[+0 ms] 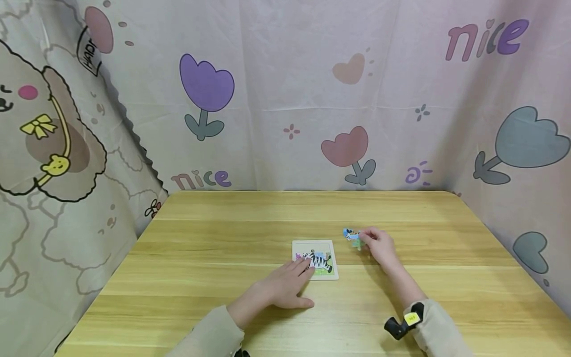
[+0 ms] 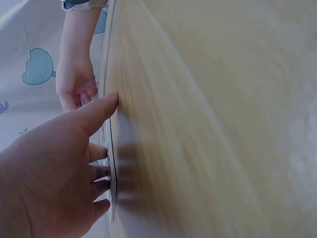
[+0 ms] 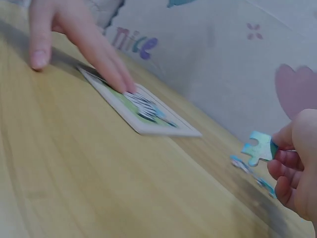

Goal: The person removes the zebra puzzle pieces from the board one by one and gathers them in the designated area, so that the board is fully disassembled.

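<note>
A small white-framed jigsaw board (image 1: pixel 335 273) with a zebra picture lies flat near the middle of the table. My left hand (image 1: pixel 287 286) rests its extended fingers on the board's lower left part, covering some of the picture; its thumb is stretched out over the tabletop. To the right of the board, my right hand (image 1: pixel 379 246) pinches a green-blue puzzle piece (image 3: pixel 261 148) between thumb and fingers, just above the table. Beneath that piece lie loose puzzle pieces (image 3: pixel 243 165), partly hidden by the right hand; how many there are I cannot tell.
The wooden table (image 1: pixel 200 277) has a light grain and rounded far corners. A patterned curtain (image 1: pixel 276 89) with flowers and lettering hangs behind it and along the sides. A black wrist camera (image 1: pixel 403 325) is strapped at my right sleeve.
</note>
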Tool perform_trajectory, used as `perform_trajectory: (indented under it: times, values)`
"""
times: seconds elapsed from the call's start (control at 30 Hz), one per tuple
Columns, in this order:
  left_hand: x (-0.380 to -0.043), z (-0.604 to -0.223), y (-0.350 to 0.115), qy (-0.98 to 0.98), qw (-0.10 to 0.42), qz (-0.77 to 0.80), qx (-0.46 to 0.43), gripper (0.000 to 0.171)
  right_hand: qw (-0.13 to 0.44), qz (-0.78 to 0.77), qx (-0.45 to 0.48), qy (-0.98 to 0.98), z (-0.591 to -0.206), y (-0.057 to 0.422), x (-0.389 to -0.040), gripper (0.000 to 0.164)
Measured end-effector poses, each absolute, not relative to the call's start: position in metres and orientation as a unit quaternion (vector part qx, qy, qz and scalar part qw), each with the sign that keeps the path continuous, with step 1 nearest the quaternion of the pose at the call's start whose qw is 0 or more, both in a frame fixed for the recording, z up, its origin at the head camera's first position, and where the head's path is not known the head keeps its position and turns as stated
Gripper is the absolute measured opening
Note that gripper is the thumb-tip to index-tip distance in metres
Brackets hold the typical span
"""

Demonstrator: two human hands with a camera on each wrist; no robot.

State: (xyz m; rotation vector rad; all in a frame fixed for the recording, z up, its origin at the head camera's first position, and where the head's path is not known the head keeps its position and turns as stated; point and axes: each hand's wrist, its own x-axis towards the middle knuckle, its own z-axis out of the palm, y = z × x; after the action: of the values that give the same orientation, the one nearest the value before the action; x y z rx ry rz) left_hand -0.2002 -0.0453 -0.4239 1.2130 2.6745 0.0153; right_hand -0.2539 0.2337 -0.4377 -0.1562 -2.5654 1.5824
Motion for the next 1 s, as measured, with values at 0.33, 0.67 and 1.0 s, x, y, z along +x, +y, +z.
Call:
perform_trajectory:
  times: [0.33, 0.67, 1.0]
  values:
    - [-0.2, -0.423, -0.046, 0.905, 0.101, 0.01, 0.412, 0.08, 0.062, 0.549, -0.094, -0.828, -0.443, 0.281, -0.254, 0.029]
    - [-0.201, -0.424, -0.046, 0.906, 0.098, 0.01, 0.413, 0.079, 0.053, 0.558, -0.118, -0.82, -0.443, 0.311, -0.257, 0.033]
    - [-0.2, -0.422, -0.046, 0.906, 0.101, 0.015, 0.41, 0.077, 0.012, 0.526, -0.095, -0.845, -0.447, 0.321, -0.273, 0.035]
